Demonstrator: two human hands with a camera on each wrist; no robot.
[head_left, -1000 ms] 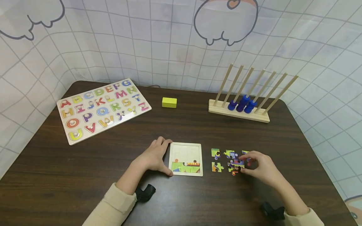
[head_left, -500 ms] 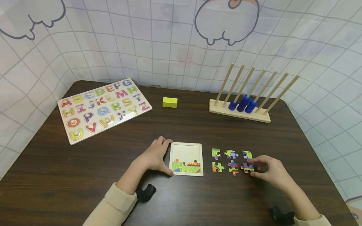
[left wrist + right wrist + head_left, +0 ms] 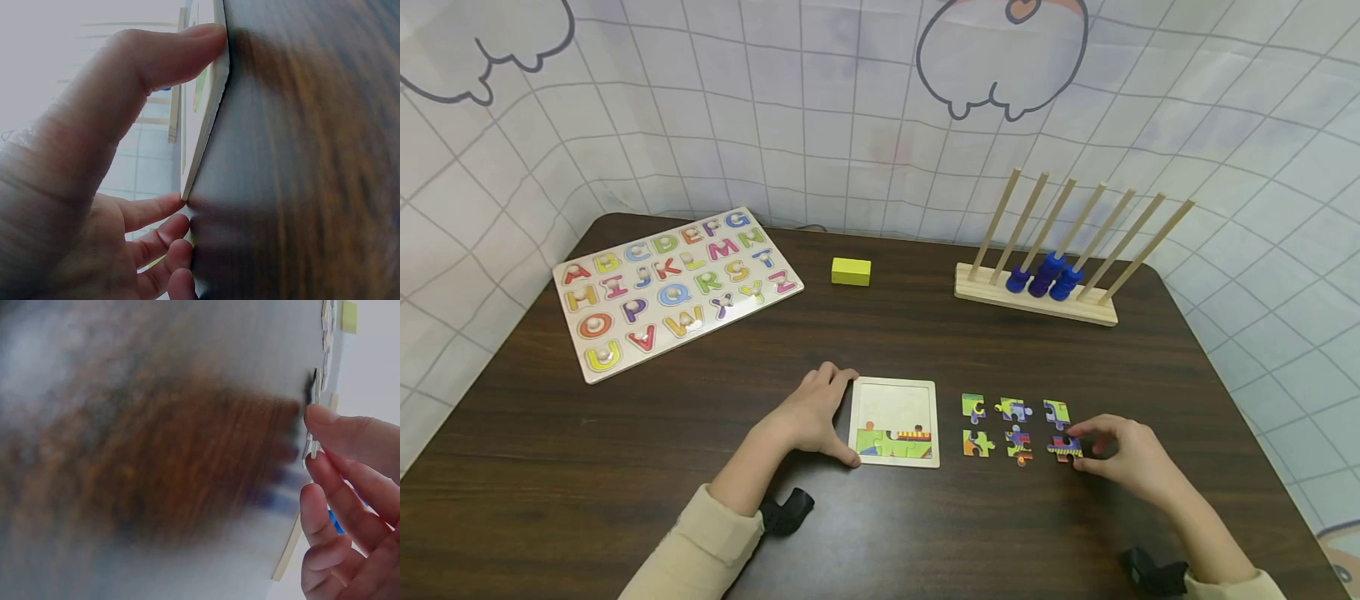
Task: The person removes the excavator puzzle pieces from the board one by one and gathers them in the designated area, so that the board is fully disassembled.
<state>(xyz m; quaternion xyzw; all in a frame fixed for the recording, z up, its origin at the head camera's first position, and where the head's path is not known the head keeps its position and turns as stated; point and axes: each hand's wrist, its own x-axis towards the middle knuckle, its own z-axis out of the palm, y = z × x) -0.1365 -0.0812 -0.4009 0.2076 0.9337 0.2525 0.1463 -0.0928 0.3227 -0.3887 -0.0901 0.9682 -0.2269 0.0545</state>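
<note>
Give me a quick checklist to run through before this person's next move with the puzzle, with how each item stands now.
1. Puzzle tray steadied: ok; the left hand holds it at its two left corners.
2. Room in the tray: ok; its upper part is bare, above the fitted pieces along the bottom.
3. Right hand on a puzzle piece: ok; it pinches the lower-right one.
4. That piece lifted off the table: cannot tell.
5. Other five loose pieces printed side up: ok.
6. Pinched piece at the tray, if placing comes next: not ok; it is well to the right.
</note>
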